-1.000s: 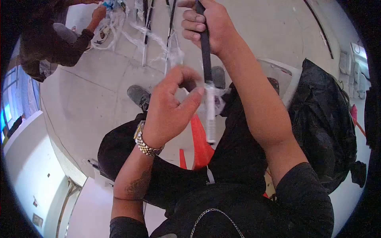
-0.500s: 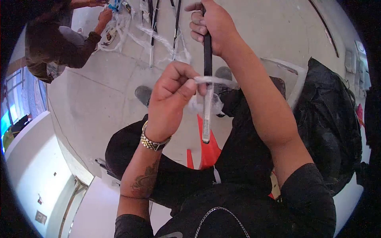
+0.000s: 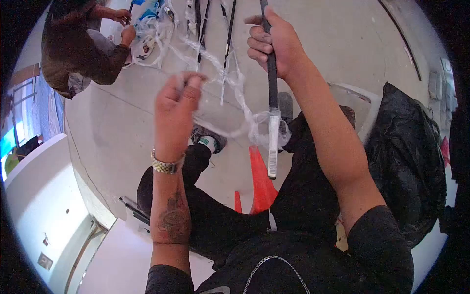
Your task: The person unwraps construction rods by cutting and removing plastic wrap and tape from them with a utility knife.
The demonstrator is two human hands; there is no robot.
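My right hand (image 3: 279, 46) is closed around a long black bar (image 3: 272, 88), which hangs nearly upright over the floor. Near its lower end, a pale section carries a barcode label (image 3: 272, 157). Crumpled clear plastic film (image 3: 259, 128) clings round the bar just above that label. From there a thin strip of the film runs left to my left hand (image 3: 177, 110), which is raised, slightly blurred and closed in a pinch on it. The left fingertips are apart from the bar.
At upper left a co-worker (image 3: 81, 54) crouches, hands by a heap of plastic wrap (image 3: 154, 41). More black bars (image 3: 229, 36) lie on the floor ahead. A red plastic piece (image 3: 262, 183) shows between my legs; a black plastic bag (image 3: 404, 161) stands at right.
My left hand has moved left, away from the bar, drawing the film strip out. My right hand and the bar have shifted slightly right. My left foot shows differently.
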